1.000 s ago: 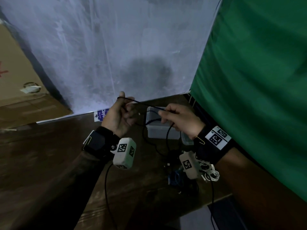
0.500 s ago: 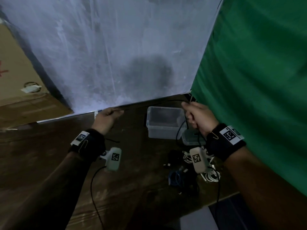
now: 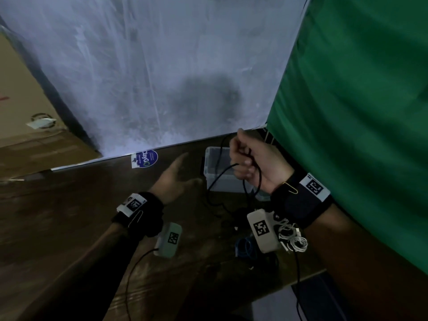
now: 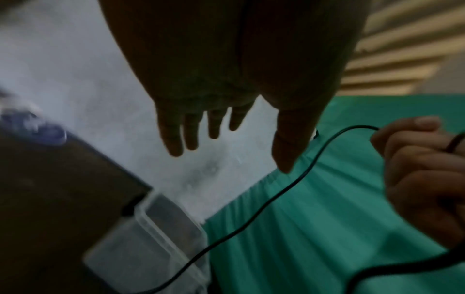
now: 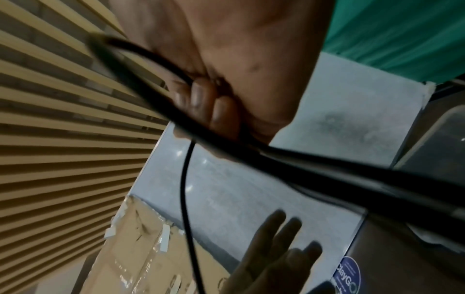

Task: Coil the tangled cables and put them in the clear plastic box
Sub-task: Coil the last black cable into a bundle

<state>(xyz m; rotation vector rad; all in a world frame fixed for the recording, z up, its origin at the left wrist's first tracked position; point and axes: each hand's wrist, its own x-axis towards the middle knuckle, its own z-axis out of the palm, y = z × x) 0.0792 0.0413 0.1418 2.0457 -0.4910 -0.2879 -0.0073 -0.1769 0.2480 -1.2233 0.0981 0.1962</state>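
My right hand is raised over the clear plastic box with its fingers curled round strands of a black cable. The cable hangs from that fist in loops down to the table in front of the box. My left hand hovers left of the box, fingers straight and spread, holding nothing. In the left wrist view the spread fingers stand clear of the cable. In the right wrist view the right hand's fingers wrap the black cable.
A blue cable coil, a white cable bundle and a dark cable heap lie on the wooden table near my right wrist. A green cloth hangs at the right, a cardboard box stands at the left.
My left hand has let go of the black cable, opened and moved right toward the box. My right hand has shifted slightly left, still gripping the cable, which now hangs slack.
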